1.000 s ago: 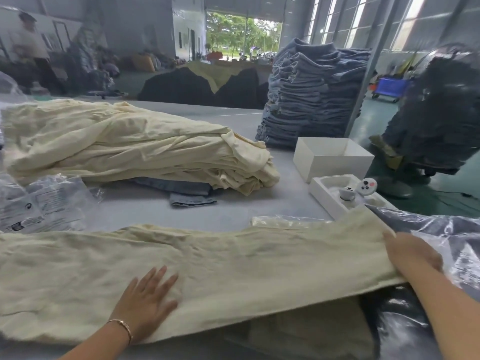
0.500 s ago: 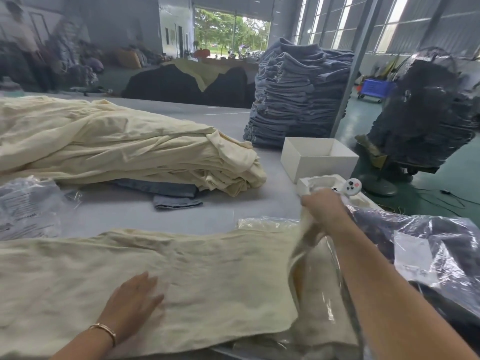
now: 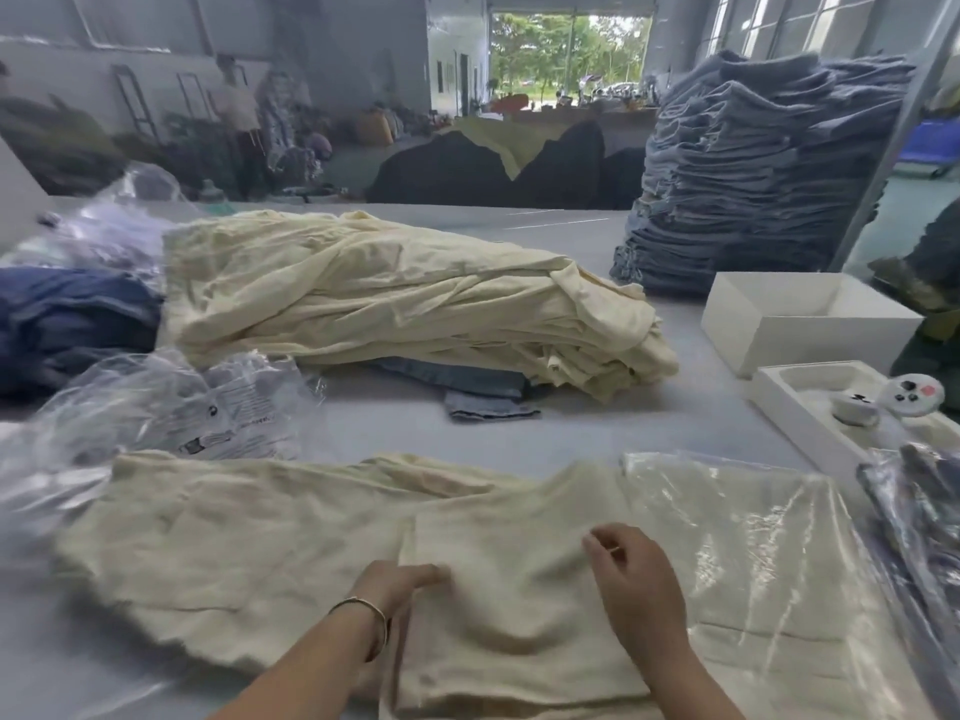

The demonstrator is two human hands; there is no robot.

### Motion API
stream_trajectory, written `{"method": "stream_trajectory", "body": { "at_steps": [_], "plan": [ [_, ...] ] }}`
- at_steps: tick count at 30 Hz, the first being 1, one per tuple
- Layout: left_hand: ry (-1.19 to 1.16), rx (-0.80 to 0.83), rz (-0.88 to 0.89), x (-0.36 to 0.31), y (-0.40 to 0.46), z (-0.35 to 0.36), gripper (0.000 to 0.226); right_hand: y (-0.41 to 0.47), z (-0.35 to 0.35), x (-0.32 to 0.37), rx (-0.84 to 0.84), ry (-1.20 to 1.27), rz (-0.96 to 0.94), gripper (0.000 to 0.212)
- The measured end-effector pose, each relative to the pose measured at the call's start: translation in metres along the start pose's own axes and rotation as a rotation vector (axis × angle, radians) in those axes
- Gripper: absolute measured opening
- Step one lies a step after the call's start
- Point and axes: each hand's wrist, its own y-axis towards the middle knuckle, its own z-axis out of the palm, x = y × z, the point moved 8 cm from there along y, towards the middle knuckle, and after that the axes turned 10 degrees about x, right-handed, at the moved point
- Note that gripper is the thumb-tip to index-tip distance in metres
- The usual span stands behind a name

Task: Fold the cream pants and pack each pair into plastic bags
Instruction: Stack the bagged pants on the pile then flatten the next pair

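Note:
One pair of cream pants (image 3: 249, 553) lies flat across the near table, its right end folded back over the middle. My left hand (image 3: 400, 584) touches the left edge of that folded layer with its fingers stretched out. My right hand (image 3: 634, 574) rests on top of the folded layer with bent fingers; no fabric is lifted. Under the pants' right side lies a plastic bag with cream pants inside (image 3: 737, 563). A big pile of cream pants (image 3: 415, 304) sits behind. Empty plastic bags (image 3: 182, 407) lie at the left.
A tall stack of blue jeans (image 3: 753, 174) stands at the back right. A white box (image 3: 805, 314) and a white tray (image 3: 779, 387) with a small controller (image 3: 911, 394) are at the right. Dark bagged clothes (image 3: 924, 511) lie at the right edge, blue denim (image 3: 67, 314) at the left.
My right hand lifted the pants' right end, carried it leftward over the middle and laid it down. My left hand slid right to the fold's edge.

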Motion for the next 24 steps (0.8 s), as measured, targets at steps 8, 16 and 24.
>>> {"method": "stream_trajectory", "body": {
  "at_steps": [8,16,24],
  "plan": [
    [0.415,-0.086,0.720,-0.099,-0.017,-0.010,0.029,-0.024,-0.001,-0.046,0.096,-0.372,-0.039,0.085],
    [0.754,-0.323,0.256,-0.044,0.036,-0.131,0.023,-0.046,0.076,-0.016,0.293,-0.825,-0.245,0.121],
    [0.602,-0.380,0.432,-0.063,0.029,-0.161,0.025,-0.049,0.053,-0.018,0.026,-0.693,-0.196,0.076]
  ]
}}
